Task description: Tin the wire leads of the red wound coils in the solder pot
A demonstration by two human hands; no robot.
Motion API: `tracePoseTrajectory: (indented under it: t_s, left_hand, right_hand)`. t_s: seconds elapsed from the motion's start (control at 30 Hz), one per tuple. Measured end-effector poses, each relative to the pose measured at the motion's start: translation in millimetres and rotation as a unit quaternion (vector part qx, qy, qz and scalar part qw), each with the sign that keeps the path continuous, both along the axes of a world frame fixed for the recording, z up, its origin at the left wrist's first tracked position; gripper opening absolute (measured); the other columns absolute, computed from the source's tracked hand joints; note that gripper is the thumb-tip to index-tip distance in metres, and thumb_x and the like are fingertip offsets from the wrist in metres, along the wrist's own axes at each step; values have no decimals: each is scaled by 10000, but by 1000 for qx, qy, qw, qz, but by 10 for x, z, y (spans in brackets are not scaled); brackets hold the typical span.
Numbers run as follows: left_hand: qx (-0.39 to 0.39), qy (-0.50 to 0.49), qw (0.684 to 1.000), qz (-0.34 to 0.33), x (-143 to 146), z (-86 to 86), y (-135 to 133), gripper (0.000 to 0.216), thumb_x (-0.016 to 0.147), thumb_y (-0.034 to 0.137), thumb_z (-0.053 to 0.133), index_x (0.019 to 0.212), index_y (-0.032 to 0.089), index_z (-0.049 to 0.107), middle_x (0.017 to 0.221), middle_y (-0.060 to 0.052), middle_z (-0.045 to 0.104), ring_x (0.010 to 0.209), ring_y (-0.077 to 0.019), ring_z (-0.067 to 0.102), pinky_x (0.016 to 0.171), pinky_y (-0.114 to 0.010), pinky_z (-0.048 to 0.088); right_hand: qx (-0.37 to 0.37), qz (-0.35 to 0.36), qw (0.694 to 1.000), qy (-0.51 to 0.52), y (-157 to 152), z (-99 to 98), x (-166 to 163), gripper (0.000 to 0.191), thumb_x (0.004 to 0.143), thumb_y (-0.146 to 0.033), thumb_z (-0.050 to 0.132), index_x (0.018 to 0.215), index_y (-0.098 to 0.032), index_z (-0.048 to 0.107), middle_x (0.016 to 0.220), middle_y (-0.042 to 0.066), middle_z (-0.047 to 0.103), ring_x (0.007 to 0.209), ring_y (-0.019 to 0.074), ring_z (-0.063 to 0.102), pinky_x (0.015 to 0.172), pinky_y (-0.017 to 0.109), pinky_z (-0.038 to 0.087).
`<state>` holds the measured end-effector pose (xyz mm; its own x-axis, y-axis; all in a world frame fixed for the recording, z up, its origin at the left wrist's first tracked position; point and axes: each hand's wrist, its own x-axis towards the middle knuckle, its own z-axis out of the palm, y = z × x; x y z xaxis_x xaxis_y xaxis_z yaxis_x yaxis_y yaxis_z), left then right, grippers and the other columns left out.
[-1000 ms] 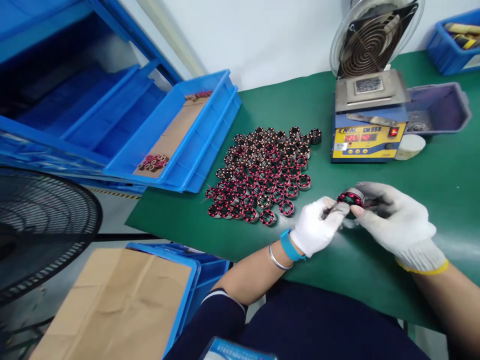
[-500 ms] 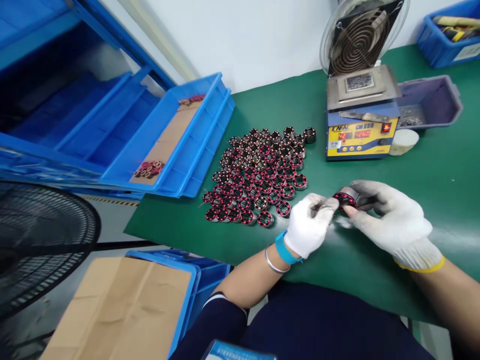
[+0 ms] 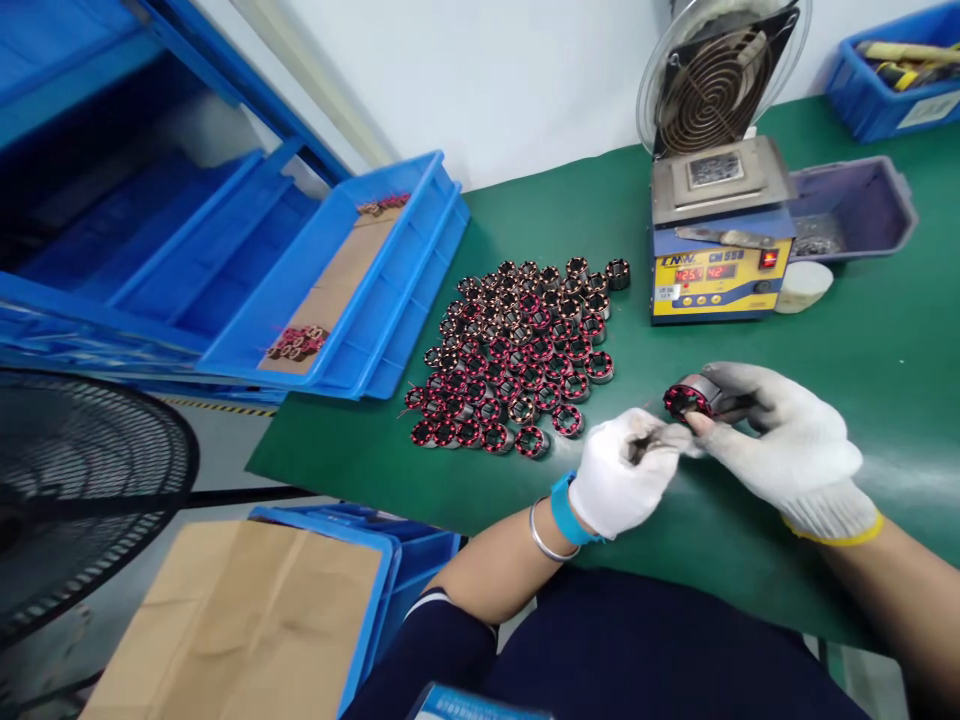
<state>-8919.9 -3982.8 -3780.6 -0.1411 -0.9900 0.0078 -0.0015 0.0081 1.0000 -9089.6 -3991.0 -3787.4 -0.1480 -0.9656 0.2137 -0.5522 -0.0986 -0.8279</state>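
The right hand (image 3: 787, 440), in a white glove with a yellow cuff edge, grips one wound ring (image 3: 702, 390) between thumb and fingers. The ring is held above the table (image 3: 847, 360), in front of the yellow-and-blue unit (image 3: 720, 255), with its red-wound face turned to the left. Relative to the frame half a second earlier, the right hand and the ring have hardly changed position.

The left hand (image 3: 622, 478), also gloved, has shifted. In the earlier frame its fingertips were at the left edge of the ring; they are now lower, below the ring and close to the tip of the right thumb. Its fingers are curled and drawn together. The fingertips are blurred, so whether they hold anything cannot be determined.

The display (image 3: 705, 273) on the unit has also changed: the longer red figure now appears in the left window and the shorter in the right, the reverse of the earlier frame.

The group of rings (image 3: 517, 345) on the table, to the left of the hands, retains its arrangement. The blue crate (image 3: 412, 265) beyond the group and the purple bin (image 3: 892, 210) beside the unit remain in place.
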Motion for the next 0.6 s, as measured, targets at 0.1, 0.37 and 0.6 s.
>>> tracePoseTrajectory:
  t_s: [0.1,0.37,0.6]
  left_hand:
    - [-29,23,995,93,69,18,1,371,885,489,624,675,218,480,515,47,482,442,-88,401,473,-255,369]
    - [-28,-42,999,-18,62,19,-125,351,936,516,534,781,201,548,627,23,529,595,-122,491,611,-268,436]
    - [-37,98,993,62,92,-30,-36,438,869,644,565,854,206,555,641,23,550,493,-98,442,525,-258,425]
  right_hand:
    - [-5,-4,1000,-27,3,3,5,489,764,-439,748,1189,-210,671,945,49,709,743,158,672,713,307,612]
    - [-20,15,999,46,34,-21,-9,454,778,-436,736,1190,-258,670,975,40,705,778,185,676,694,324,585]
    - [8,-59,998,-24,1,0,-3,517,750,-468,773,1193,-224,667,1005,58,708,742,166,669,689,308,599]
